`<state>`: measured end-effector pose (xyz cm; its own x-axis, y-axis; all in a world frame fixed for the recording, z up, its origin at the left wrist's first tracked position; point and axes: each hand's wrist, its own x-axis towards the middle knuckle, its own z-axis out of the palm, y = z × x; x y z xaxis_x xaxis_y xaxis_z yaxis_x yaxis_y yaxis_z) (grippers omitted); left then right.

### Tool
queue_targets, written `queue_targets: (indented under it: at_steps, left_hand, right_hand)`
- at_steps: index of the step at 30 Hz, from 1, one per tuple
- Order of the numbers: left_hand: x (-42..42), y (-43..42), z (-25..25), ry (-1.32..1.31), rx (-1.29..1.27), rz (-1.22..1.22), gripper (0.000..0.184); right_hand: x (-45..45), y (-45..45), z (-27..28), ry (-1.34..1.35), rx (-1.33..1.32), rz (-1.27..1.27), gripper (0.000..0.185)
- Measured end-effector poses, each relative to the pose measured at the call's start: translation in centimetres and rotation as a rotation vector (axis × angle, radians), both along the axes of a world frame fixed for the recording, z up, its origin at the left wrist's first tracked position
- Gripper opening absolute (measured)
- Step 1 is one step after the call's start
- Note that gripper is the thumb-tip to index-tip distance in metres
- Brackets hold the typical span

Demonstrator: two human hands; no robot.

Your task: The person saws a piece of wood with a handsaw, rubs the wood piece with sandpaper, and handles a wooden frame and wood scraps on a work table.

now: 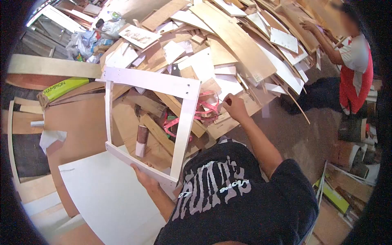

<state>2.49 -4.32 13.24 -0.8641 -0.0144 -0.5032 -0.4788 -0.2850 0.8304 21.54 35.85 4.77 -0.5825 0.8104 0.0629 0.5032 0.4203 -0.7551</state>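
Observation:
A white rectangular frame (184, 130) of four joined boards, with dark screw holes at its corners, is tilted up in front of me. My left hand (145, 178) grips its lower board, with the thumb on the near side. To the right of the frame, my right hand (233, 107) is raised with its fingers pinched together; what they hold, if anything, is too small to make out. A tangled pink strap (209, 107) lies between the frame and my right hand. Through the frame, a partly white wooden block (141, 141) shows on the brown board.
Scrap boards (232, 41) are heaped ahead. A white sheet (110, 192) lies at lower left, near a yellow-green Champion package (65, 87). Plastic bags (81, 43) sit at upper left. Another person (355, 73) in red and white is at the right, arms over the boards.

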Motion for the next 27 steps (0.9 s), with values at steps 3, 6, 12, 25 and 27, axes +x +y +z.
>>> queue_targets:
  at_steps: [3,6,12,25,27]
  left_hand:
    - [-0.1,-0.6,1.3,0.029,-0.095,0.119,0.055]
    - [-1.2,-3.0,1.8,0.028,-0.058,0.056,0.058]
    - [-2.9,-6.3,3.3,0.004,-0.048,0.010,0.060]
    - [-5.5,-11.3,4.5,-0.111,-0.157,-0.158,0.063]
    - [-6.3,-12.3,4.0,-0.066,-0.202,-0.220,0.065]
  right_hand:
    - [-0.5,-1.2,6.8,0.210,-0.240,0.001,0.019]
    - [-2.4,-2.6,12.1,0.368,-0.129,0.051,0.013]
    - [-6.0,-5.4,21.0,0.487,0.121,0.380,0.011]
    - [-9.3,-8.7,21.9,0.547,0.051,0.620,0.015]
    - [-9.5,-9.0,22.0,0.586,-0.119,0.644,0.019]
